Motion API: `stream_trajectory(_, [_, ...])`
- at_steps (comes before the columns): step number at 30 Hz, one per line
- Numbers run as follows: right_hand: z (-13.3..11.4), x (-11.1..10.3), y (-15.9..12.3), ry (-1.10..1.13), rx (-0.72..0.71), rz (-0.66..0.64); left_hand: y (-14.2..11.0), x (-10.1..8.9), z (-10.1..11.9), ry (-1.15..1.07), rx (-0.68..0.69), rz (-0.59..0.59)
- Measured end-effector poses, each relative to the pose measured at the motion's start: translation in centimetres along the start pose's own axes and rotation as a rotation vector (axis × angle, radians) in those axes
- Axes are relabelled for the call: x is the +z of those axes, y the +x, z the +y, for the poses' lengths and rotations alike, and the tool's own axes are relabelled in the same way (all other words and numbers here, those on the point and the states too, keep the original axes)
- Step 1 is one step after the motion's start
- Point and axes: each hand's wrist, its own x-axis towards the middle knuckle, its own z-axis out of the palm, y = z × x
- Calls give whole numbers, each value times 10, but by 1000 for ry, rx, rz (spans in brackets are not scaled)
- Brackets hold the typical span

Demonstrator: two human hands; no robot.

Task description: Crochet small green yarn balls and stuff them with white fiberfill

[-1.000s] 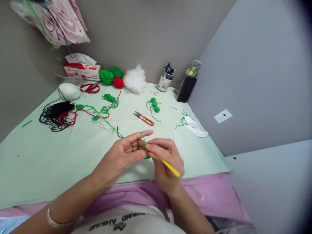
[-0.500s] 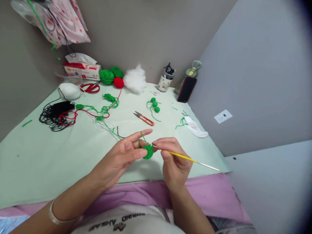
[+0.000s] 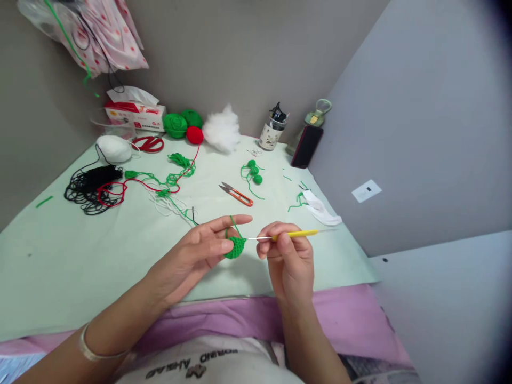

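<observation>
My left hand (image 3: 200,252) pinches a small round green crochet piece (image 3: 235,247) between thumb and fingers, with green yarn (image 3: 232,221) looped over the outstretched index finger. My right hand (image 3: 288,256) grips a yellow-handled crochet hook (image 3: 292,234), held level, its metal tip meeting the right edge of the green piece. Both hands hover above the near edge of the pale green table (image 3: 80,250). The working yarn runs back left to a green tangle (image 3: 181,162).
Orange thread snips (image 3: 237,194) lie behind my hands. Small green crochet balls (image 3: 253,172), black yarn (image 3: 90,186), red yarn, white yarn ball (image 3: 114,149), red scissors (image 3: 149,143), green and red yarn balls, stuffing (image 3: 222,130), tissue box (image 3: 134,114), jar (image 3: 272,133), phone (image 3: 306,145) line the back.
My right hand swung the hook from pointing down-right to lying level, and drew back to the right. The green piece came out from behind my fingers and now shows.
</observation>
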Motion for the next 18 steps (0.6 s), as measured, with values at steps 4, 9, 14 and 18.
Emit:
stream_trajectory(4, [1,2,-1,-15,-57,-47,0,1,-1,0,0,13])
stream_trajectory(9, [1,2,1,31,-43,-57,-1,3,0,0,-4,1])
stream_trajectory(14, [0,-1,2,99,76,-37,-1,1,0,2,2,-22])
stream_trajectory(18, [2,0,1,102,75,-100,1,4,-3,53,23,24])
